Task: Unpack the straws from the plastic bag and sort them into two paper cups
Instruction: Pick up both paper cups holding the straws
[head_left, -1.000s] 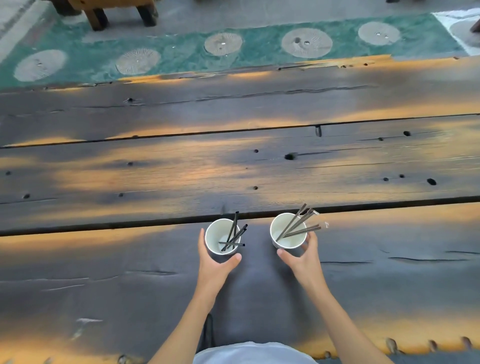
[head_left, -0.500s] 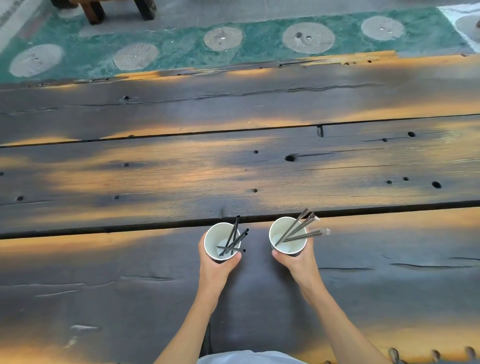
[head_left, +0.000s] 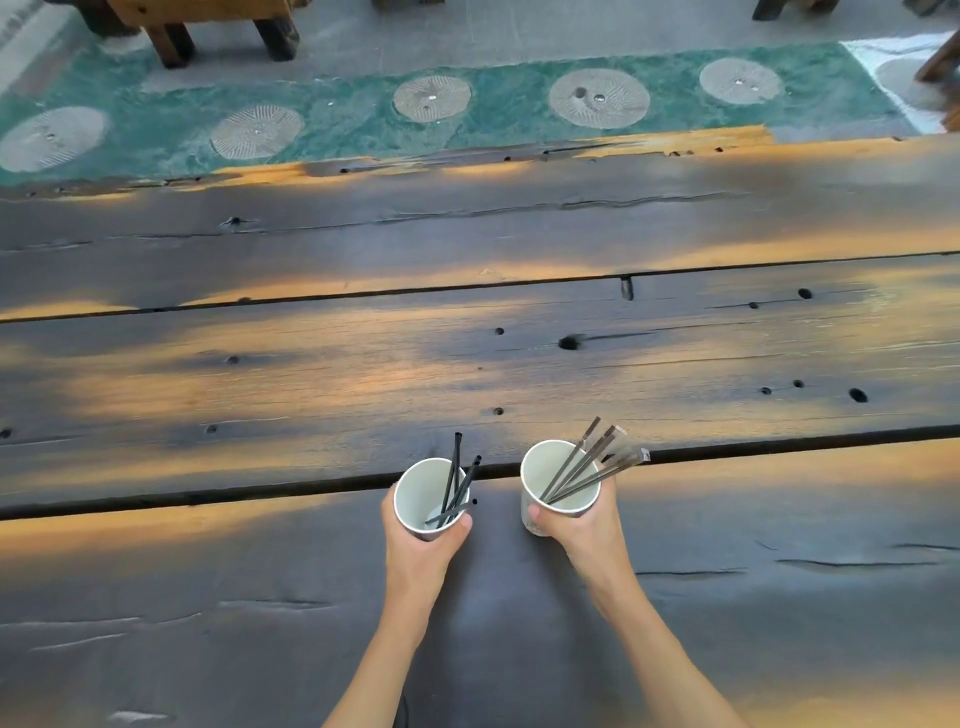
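Note:
Two white paper cups stand side by side near the front of a dark wooden table (head_left: 467, 364). My left hand (head_left: 421, 545) wraps around the left cup (head_left: 415, 493), which holds several bare black straws (head_left: 457, 480). My right hand (head_left: 582, 530) grips the right cup (head_left: 545, 467), and that cup looks slightly raised and tilted. Inside it lean several black straws in clear wrappers (head_left: 587, 465), pointing up and to the right. No plastic bag is in view.
The table is made of wide planks with dark gaps and knot holes. Beyond its far edge lie a green floor strip with round stone discs (head_left: 597, 98) and wooden stool legs (head_left: 223, 31).
Both hands closed further around their cups and moved them slightly away from me. The right cup came up a little and tilted.

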